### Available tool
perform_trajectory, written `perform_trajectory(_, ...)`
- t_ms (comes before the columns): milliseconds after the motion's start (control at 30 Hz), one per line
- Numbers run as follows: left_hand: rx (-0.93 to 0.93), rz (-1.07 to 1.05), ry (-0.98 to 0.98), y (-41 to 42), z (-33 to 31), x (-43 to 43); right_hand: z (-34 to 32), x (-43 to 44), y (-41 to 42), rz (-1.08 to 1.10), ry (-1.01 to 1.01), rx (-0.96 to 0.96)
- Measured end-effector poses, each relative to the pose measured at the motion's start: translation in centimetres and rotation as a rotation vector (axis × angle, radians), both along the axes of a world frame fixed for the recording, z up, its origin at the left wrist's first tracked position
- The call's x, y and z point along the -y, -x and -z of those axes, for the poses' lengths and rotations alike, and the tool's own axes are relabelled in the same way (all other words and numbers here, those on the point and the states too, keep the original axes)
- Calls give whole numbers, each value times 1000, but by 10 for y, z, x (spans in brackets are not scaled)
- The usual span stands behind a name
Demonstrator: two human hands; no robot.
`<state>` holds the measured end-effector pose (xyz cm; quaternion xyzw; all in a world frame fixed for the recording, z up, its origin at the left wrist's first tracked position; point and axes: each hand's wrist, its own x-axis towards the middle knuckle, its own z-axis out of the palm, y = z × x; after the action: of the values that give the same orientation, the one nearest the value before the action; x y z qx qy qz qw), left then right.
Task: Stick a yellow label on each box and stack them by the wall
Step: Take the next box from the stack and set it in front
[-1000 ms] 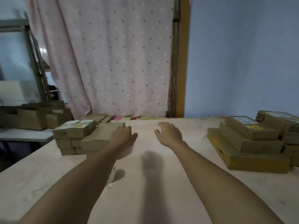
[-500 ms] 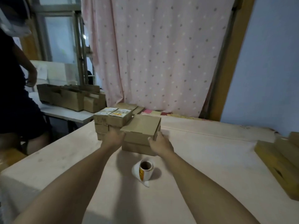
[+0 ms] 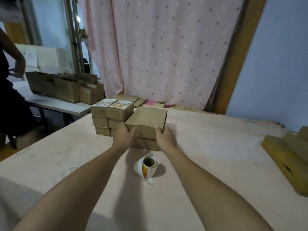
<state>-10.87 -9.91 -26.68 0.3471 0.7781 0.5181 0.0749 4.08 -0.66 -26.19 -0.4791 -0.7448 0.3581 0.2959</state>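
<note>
Your left hand [image 3: 124, 136] and right hand [image 3: 165, 137] grip the top box [image 3: 147, 120], fingers curled round its near corners and thumbs on the front face. The box lies flat on a lower box [image 3: 145, 145], left of centre on the table [image 3: 216, 155], just beside the small-box stack [image 3: 113, 114]. Lift before pulling: dragging may shift the lower box, nudge the stack, or strike the label roll [image 3: 149, 165] near you. The flap face points toward you. The long axis appears to run toward the curtain, but foreshortening leaves this uncertain.
</note>
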Motion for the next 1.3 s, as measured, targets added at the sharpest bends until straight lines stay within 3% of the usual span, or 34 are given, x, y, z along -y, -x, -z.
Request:
perform_trajectory(233, -44, -3, -41, -25, -14, -2, -9, 0, -28, 63, -55, -104)
perform_trajectory(500, 18, 6, -161, -74, -28, -3, -27, -4, -77, 230, 107, -337)
perform_trajectory(667, 282, 1, -382, -122, -60, -15, -36, -5, -107, 248, 329, -651)
perform_trajectory(767, 508, 8, -351, -153, -80, -23, -41, 4, -119, 171, 474, -886)
perform_trajectory(867, 667, 160, -349, -189, -91, -28, -44, 15, -134, 131, 507, -940)
perform_trajectory(1000, 435, 123, -304, -221, -99, -30, -44, 27, -153, 62, 560, -934)
perform_trajectory(1100, 185, 146, -273, -231, -96, -24, -43, 28, -171, 63, 536, -689)
perform_trajectory(1167, -83, 225, -206, -232, -85, -20, -40, 20, -188, 137, 503, -602)
perform_trajectory(1300, -766, 411, -36, -227, -58, -12, -40, 5, -233, 242, 595, -929)
